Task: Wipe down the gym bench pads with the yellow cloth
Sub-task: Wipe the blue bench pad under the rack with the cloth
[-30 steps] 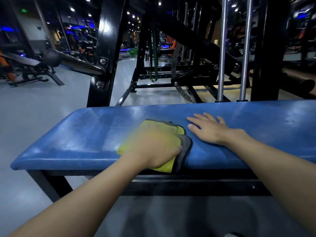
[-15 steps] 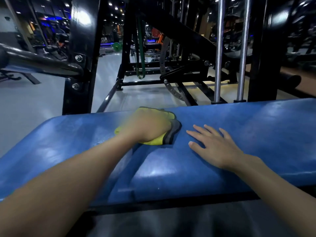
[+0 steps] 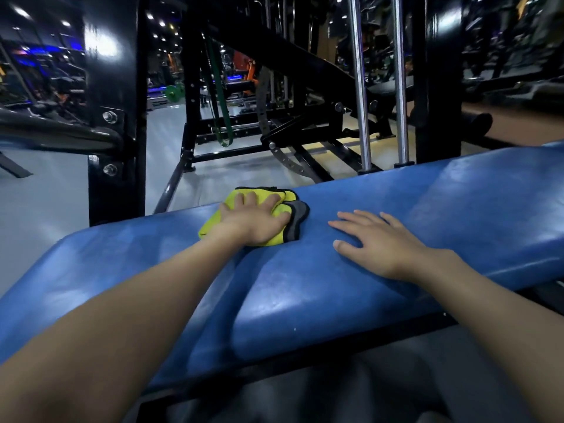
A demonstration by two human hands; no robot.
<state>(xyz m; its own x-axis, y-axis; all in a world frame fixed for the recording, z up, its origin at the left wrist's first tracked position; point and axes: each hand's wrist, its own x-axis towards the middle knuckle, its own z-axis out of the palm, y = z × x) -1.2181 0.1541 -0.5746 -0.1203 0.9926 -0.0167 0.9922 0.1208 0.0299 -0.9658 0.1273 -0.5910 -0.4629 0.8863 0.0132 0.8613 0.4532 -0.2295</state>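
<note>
The left hand (image 3: 253, 222) presses flat, fingers extended, on the folded yellow cloth (image 3: 210, 227), which lies at the far edge of the blue bench pad (image 3: 320, 285). The right hand (image 3: 378, 242) rests on the pad beside the cloth, fingers spread and grasping nothing.

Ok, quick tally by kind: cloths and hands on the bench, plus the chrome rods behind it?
Cloth: 1
Hands: 2 (left hand, right hand)
Chrome rods: 2
Total: 5
</note>
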